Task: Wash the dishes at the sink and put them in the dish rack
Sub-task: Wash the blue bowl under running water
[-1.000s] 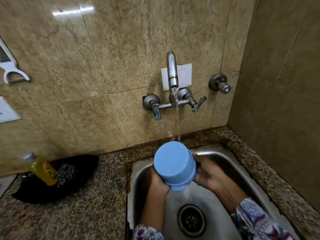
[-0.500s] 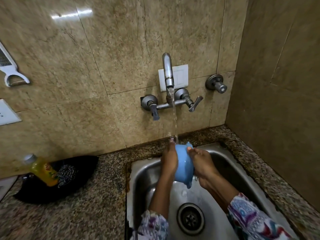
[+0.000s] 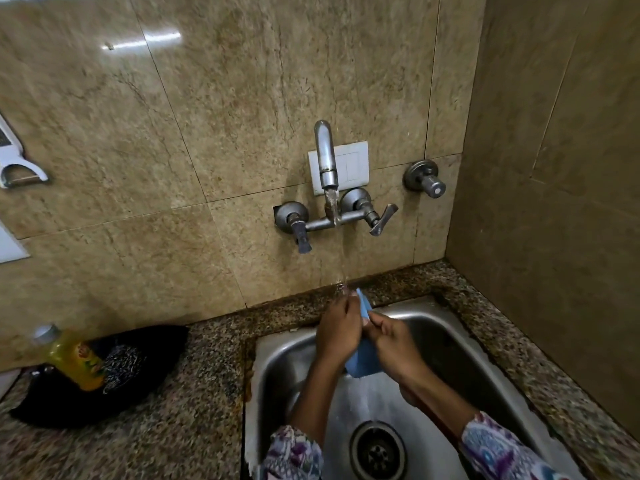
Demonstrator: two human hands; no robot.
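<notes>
Pressed between both hands over the back of the steel sink (image 3: 460,344): a smooth blue plastic cup (image 3: 363,362), mostly hidden, only rim and lower wall showing. Left hand (image 3: 339,329) wrapped round its left side, right hand (image 3: 394,342) clasped on its right, fingers closed on it. Fed from the curved metal tap (image 3: 325,154), a thin stream struck the rim. Speckled granite counter (image 3: 194,393) around the basin.

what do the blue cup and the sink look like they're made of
Blue cup: probably plastic, going by its matte, even pale-blue colour with no glare. Sink: looks like stainless steel, brushed grey with soft bright reflections along its walls.
</notes>
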